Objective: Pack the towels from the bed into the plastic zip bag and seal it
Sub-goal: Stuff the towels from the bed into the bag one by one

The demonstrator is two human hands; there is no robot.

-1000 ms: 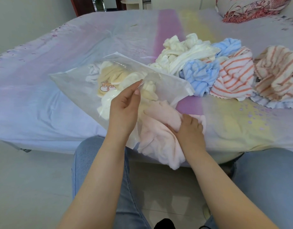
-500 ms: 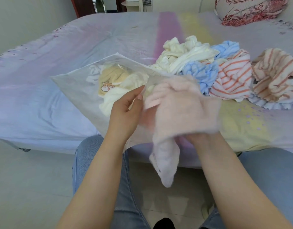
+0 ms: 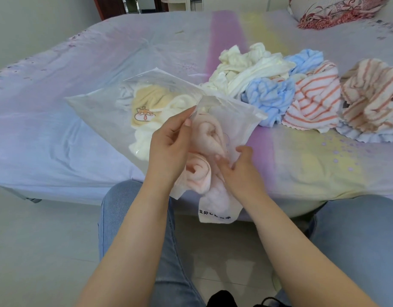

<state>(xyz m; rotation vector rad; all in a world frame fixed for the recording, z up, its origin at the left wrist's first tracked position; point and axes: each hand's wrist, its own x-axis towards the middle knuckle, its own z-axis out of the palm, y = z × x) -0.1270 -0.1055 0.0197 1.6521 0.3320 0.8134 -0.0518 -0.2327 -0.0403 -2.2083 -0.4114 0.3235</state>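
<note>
Five towels, roughly, lie loose in a heap (image 3: pixel 297 91) on the bed (image 3: pixel 58 129); overlap makes the count uncertain.

Head view only. Bag (image 3: pixel 102 111) lies flat near the bed's front edge, mouth toward the person and open. Inside: a yellow towel (image 3: pixel 146 100) with a cartoon print, plus white cloth beside it, at the far end. A pink towel (image 3: pixel 204 138) is halfway through the mouth; its rolled upper part shows through the plastic, its tail (image 3: pixel 215 209) with printed characters hangs out over the bed edge.

Left hand (image 3: pixel 169 149): thumb and fingers pinch the upper lip of the bag mouth and lift it. Right hand (image 3: pixel 240 171): fingers spread and straight, pressing the pink towel inward, gripping nothing.

Heap contents: cream towel, two blue, two orange-striped, just right of the bag and touching its far corner. A patterned pillow (image 3: pixel 337 9) sits at the far right.

Progress estimate: under half. Two or three pieces bagged, one in transit, heap untouched, zip not closed. Remaining: finish the pink, load the heap, seal. Bag capacity for the full heap looks doubtful.
</note>
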